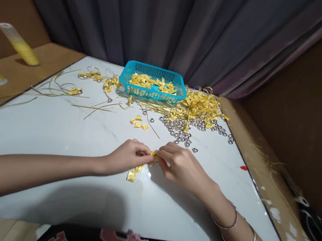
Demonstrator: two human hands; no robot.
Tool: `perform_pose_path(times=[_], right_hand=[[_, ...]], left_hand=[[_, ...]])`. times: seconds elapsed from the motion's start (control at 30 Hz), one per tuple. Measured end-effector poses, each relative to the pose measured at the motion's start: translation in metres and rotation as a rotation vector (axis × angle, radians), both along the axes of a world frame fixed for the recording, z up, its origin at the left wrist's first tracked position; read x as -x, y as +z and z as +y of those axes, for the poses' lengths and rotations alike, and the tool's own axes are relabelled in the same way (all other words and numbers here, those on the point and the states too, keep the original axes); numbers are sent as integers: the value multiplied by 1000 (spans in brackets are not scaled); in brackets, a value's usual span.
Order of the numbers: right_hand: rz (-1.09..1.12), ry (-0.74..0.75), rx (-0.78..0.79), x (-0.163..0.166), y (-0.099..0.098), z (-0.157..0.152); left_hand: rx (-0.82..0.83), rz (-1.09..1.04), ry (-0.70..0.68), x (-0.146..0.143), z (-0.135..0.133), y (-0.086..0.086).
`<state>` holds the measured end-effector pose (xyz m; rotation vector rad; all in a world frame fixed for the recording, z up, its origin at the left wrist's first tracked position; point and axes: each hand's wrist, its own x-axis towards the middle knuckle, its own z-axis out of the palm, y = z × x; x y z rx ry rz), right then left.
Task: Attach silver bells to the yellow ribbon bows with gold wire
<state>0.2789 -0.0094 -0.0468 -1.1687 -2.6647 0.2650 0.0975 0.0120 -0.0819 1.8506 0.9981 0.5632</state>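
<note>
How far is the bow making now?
Looks done: many yellow bows lie in the blue basket, with a pile beside it. In hand: left hand and right hand pinch one yellow ribbon. Remaining: loose silver beads and ribbon strips on the table.

**Legible text: none**

Head view, single frame. No word, number, brand or sign reads clearly anywhere.

The dark fabric [93, 240] at the lower edge carries pink and white printed shapes, possibly lettering. They are cropped by the frame and illegible.

The dark object [312, 224] at the far right, beyond the brown board [264, 181], shows white curved markings. Too little shows to tell letters from pattern.

The red mark [244, 168] on the white table [62, 133], near its right edge, is a blot and forms no character.

The pale scraps [292, 229] on the board are too small to tell whether they bear print.
</note>
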Motion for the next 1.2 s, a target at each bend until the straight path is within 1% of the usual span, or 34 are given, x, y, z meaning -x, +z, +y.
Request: perform_pose_path(times=[0.23,0.4,0.57,0.7,0.83,0.97,1.1,1.2], right_hand=[[-2,-11,0,0,0,0],[8,6,29,-2,1,1],[-30,35,-1,-2,2,1],[-42,10,-8,-2,4,0],[-15,-52,78,-6,7,1],[73,-117,193,-9,9,2],[193,-219,300,-5,6,3],[243,-221,331,-3,2,5]], left_hand=[[-53,26,34,-2,-1,-1],[-30,-1,38,-2,-1,-1],[-5,-28,36,-2,0,-1],[-4,-24,26,-1,0,0],[8,-31,6,-1,-1,1],[25,-54,15,-1,-2,2],[13,-52,16,-1,-2,2],[-10,-46,10,-1,-2,2]])
